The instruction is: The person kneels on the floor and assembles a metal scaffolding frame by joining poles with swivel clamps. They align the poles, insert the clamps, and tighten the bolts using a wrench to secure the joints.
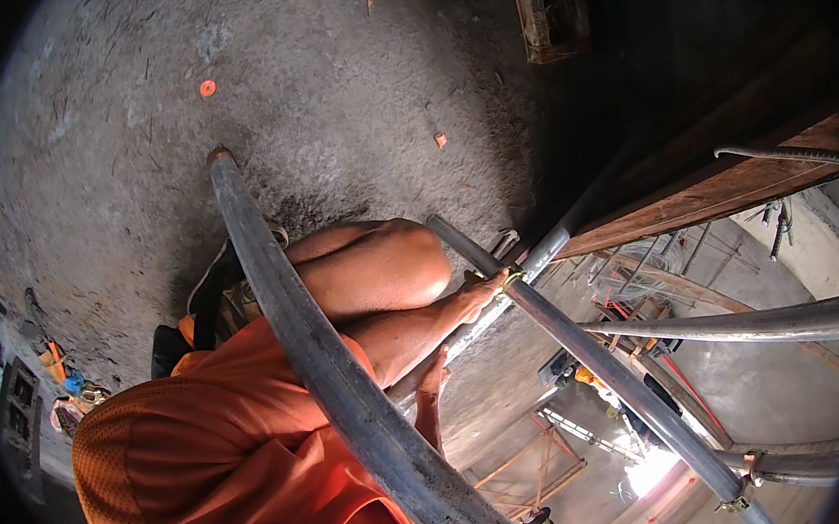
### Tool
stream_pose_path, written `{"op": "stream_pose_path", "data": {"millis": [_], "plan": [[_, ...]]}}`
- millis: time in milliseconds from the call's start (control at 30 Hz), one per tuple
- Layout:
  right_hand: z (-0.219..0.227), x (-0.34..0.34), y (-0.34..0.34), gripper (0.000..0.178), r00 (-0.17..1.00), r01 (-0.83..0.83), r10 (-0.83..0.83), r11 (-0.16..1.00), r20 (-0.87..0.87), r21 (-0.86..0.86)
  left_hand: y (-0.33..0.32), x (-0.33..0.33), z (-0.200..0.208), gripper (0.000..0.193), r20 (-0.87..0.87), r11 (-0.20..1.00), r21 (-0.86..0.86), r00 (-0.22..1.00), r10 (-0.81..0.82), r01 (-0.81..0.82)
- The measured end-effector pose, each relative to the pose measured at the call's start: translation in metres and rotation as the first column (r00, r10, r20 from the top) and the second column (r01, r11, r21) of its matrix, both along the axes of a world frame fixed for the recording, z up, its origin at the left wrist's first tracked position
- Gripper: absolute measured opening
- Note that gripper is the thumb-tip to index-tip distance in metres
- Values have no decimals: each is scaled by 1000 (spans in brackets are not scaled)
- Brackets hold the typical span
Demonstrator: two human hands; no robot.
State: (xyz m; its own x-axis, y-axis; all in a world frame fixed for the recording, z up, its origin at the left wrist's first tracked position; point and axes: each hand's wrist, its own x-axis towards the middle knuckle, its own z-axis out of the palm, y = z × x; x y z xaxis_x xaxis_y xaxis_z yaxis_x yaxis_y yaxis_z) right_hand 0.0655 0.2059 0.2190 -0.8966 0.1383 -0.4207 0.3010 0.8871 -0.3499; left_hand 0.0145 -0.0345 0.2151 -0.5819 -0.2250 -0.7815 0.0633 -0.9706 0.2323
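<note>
My left hand [479, 298] reaches over my bent knee. Its fingers are closed at a yellowish pipe clamp [514, 278], where a grey pipe [595, 353] crosses a paler silver pipe [544, 252]. My right hand [433, 373] is lower down against the silver pipe, its fingers seemingly bent round it, though part of the hand is hidden. A thick grey pipe [306, 350] slants close in front of my orange shirt and hides part of my arms. Further along the crossing pipe sits another clamp [742, 496].
Rough concrete floor [129, 190] spreads left. An orange disc [207, 89] and a small orange piece [440, 140] lie on it. A wooden beam [730, 193] and a bent rebar [793, 154] stand at upper right. More pipes [740, 321] cross on the right. A wooden frame [549, 21] lies at top.
</note>
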Motion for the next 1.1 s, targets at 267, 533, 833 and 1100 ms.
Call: {"op": "stream_pose_path", "data": {"millis": [267,533,833,1100], "plan": [[-4,0,0,106,997,79,-79,997,3,23,-9,4,-1,79,134,974,-219,991,-30,59],[2,5,-3,94,993,88,-78,989,91,-116,1,16,-8,40,160,781,-600,983,-93,172],[-12,6,5,113,985,124,-113,988,-127,87,6,11,-6,46,117,929,-364,993,-33,74],[-1,12,-9,105,984,162,-155,984,-92,76,1,12,-2,39,232,935,-303,966,-115,184]]}}
